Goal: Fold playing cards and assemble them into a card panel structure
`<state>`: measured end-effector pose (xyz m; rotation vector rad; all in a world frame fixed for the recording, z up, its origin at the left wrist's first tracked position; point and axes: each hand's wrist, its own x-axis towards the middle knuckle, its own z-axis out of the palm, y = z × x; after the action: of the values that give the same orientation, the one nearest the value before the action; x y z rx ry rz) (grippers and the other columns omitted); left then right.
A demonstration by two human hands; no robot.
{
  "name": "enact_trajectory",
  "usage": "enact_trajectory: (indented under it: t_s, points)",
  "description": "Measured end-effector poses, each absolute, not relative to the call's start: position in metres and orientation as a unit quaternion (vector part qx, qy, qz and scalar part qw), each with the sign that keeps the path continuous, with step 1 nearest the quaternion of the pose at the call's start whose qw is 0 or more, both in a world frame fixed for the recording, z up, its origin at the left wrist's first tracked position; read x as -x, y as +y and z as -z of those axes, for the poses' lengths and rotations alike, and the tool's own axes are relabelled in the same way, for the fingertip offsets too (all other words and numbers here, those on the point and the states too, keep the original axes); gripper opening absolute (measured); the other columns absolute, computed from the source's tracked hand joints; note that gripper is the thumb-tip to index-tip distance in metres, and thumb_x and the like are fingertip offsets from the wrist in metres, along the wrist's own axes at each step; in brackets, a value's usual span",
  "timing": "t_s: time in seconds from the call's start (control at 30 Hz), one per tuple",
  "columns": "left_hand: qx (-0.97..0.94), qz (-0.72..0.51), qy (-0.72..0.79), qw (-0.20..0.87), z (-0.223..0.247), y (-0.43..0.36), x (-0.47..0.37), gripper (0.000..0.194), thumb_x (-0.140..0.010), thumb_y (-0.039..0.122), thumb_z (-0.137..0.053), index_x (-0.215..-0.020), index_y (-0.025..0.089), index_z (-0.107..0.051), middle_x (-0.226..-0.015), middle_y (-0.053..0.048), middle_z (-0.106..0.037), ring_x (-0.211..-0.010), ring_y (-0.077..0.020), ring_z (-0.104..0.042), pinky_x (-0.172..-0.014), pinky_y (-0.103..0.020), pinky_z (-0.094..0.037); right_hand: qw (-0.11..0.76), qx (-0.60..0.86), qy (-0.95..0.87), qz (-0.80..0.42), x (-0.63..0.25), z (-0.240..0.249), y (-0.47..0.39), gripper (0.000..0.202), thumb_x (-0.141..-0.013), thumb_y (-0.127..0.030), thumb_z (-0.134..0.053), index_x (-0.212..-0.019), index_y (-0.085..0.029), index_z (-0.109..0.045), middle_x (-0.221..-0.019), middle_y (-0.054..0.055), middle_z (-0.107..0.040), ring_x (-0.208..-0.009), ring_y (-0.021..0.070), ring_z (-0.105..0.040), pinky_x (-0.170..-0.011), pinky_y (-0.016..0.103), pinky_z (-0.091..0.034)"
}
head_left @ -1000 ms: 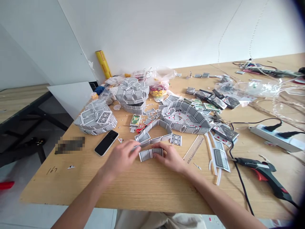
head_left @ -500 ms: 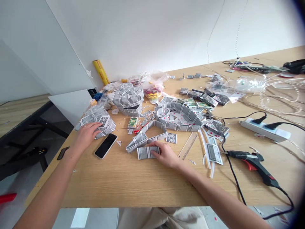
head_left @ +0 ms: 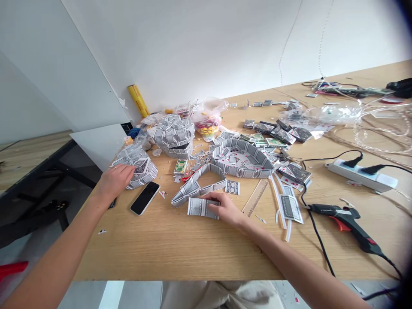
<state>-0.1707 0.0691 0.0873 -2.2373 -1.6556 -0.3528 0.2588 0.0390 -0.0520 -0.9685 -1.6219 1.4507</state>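
My left hand point(head_left: 116, 180) is at the left, its curled fingers at the near edge of a dark-patterned playing card point(head_left: 140, 166). The card lies over a grey structure of folded cards point(head_left: 149, 174); the thumb is hidden. With fingers and thumb closed, my right hand point(head_left: 225, 208) grips the right end of a creased pair of joined playing cards point(head_left: 197, 207), low over the table. Just behind it stands a pointed loop of folded cards point(head_left: 209, 188). A larger card-walled ring point(head_left: 257, 171) holds loose cards behind that.
A phone point(head_left: 144, 198) lies between my hands. To the right are a clear ruler point(head_left: 255, 198), glue sticks point(head_left: 279, 205), a glue gun point(head_left: 349, 221) with its cord, and a power strip point(head_left: 362, 175). A lidded card-built shape point(head_left: 174, 133) and card boxes point(head_left: 283, 135) stand farther back.
My left hand has drawn back slightly, its fingers more curled by the dark card. My right hand keeps its grip on the joined cards, which now lie a little flatter. The view has shifted slightly.
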Motion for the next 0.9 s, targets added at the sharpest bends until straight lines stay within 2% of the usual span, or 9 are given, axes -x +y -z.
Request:
enact_trajectory:
  t_s: [0.13, 0.27, 0.37, 0.43, 0.5, 0.57, 0.7, 0.77, 0.9]
  points:
    - [0.748, 0.204, -0.578, 0.254, -0.097, 0.065, 0.17, 0.029, -0.108, 0.038, -0.053, -0.098, 0.023, -0.075, -0.097, -0.008, -0.079, -0.093, -0.0269, -0.072, -0.085, -0.038, -0.055, 0.37, 0.365, -0.575, -0.632, -0.257, 0.053, 0.041, 0.015, -0.076, -0.028, -0.078, -0.088, -0.018, -0.077, -0.084, 0.002, -0.078, -0.077, 0.0208, -0.069, -0.068, 0.028, -0.051]
    - [0.724, 0.319, -0.532, 0.3, -0.11, 0.057, 0.148, 0.017, -0.103, 0.035, -0.066, -0.097, 0.024, -0.078, -0.096, -0.001, -0.074, -0.087, -0.0183, -0.067, -0.081, -0.03, -0.056, 0.37, 0.354, -0.537, -0.67, -0.257, 0.048, 0.041, 0.025, -0.074, -0.036, -0.086, -0.087, -0.019, -0.074, -0.081, 0.001, -0.076, -0.073, 0.019, -0.066, -0.067, 0.028, -0.048]
    - [0.723, 0.428, -0.473, 0.264, -0.111, 0.041, 0.106, 0.005, -0.095, 0.026, -0.077, -0.095, 0.024, -0.081, -0.088, 0.0, -0.067, -0.067, -0.0128, -0.057, -0.066, -0.028, -0.052, 0.366, 0.352, -0.505, -0.698, -0.258, 0.043, 0.04, 0.028, -0.072, -0.038, -0.089, -0.088, -0.019, -0.075, -0.082, 0.001, -0.077, -0.073, 0.0187, -0.066, -0.068, 0.028, -0.048]
    - [0.754, 0.453, -0.446, 0.168, -0.104, 0.03, 0.073, 0.008, -0.095, 0.021, -0.076, -0.099, 0.025, -0.081, -0.084, 0.001, -0.066, -0.067, -0.0128, -0.059, -0.065, -0.028, -0.052, 0.362, 0.354, -0.485, -0.713, -0.258, 0.041, 0.039, 0.029, -0.07, -0.038, -0.09, -0.088, -0.019, -0.077, -0.082, 0.001, -0.077, -0.073, 0.0184, -0.066, -0.067, 0.028, -0.047]
    - [0.734, 0.511, -0.441, 0.075, -0.091, 0.023, 0.045, 0.004, -0.092, 0.023, -0.08, -0.095, 0.024, -0.08, -0.092, -0.001, -0.069, -0.074, -0.0137, -0.064, -0.068, -0.029, -0.056, 0.362, 0.357, -0.466, -0.724, -0.259, 0.039, 0.039, 0.03, -0.069, -0.038, -0.091, -0.088, -0.019, -0.078, -0.082, 0.001, -0.077, -0.073, 0.0183, -0.065, -0.066, 0.028, -0.047]
    - [0.695, 0.563, -0.446, -0.037, -0.074, 0.022, 0.025, 0.012, -0.088, 0.029, -0.085, -0.09, 0.021, -0.076, -0.102, -0.004, -0.072, -0.08, -0.0154, -0.07, -0.07, -0.029, -0.06, 0.367, 0.361, -0.451, -0.729, -0.26, 0.038, 0.04, 0.03, -0.069, -0.039, -0.091, -0.088, -0.02, -0.078, -0.083, 0.001, -0.077, -0.073, 0.0183, -0.065, -0.066, 0.028, -0.046]
    - [0.595, 0.594, -0.456, -0.293, -0.042, 0.024, 0.003, 0.023, -0.097, 0.038, -0.077, -0.097, 0.02, -0.064, -0.079, -0.002, -0.077, -0.055, -0.0162, -0.071, -0.05, -0.027, -0.059, 0.408, 0.374, -0.381, -0.741, -0.263, 0.033, 0.043, 0.033, -0.066, -0.041, -0.096, -0.089, -0.022, -0.082, -0.085, 0.001, -0.077, -0.075, 0.0181, -0.067, -0.068, 0.028, -0.047]
    - [0.564, 0.592, -0.454, -0.355, -0.03, 0.023, -0.004, 0.025, -0.098, 0.04, -0.076, -0.099, 0.02, -0.06, -0.07, 0.0, -0.076, -0.048, -0.0183, -0.071, -0.042, -0.026, -0.056, 0.44, 0.385, -0.332, -0.741, -0.265, 0.029, 0.046, 0.036, -0.061, -0.038, -0.101, -0.087, -0.023, -0.083, -0.084, 0.0, -0.077, -0.074, 0.0178, -0.067, -0.068, 0.029, -0.047]
    - [0.535, 0.605, -0.455, -0.375, -0.013, 0.017, -0.018, 0.029, -0.098, 0.041, -0.076, -0.101, 0.02, -0.057, -0.073, -0.002, -0.079, -0.049, -0.0213, -0.075, -0.04, -0.026, -0.058, 0.469, 0.4, -0.303, -0.727, -0.266, 0.025, 0.048, 0.039, -0.055, -0.039, -0.106, -0.084, -0.023, -0.084, -0.082, 0.0, -0.077, -0.074, 0.0179, -0.067, -0.07, 0.03, -0.049]
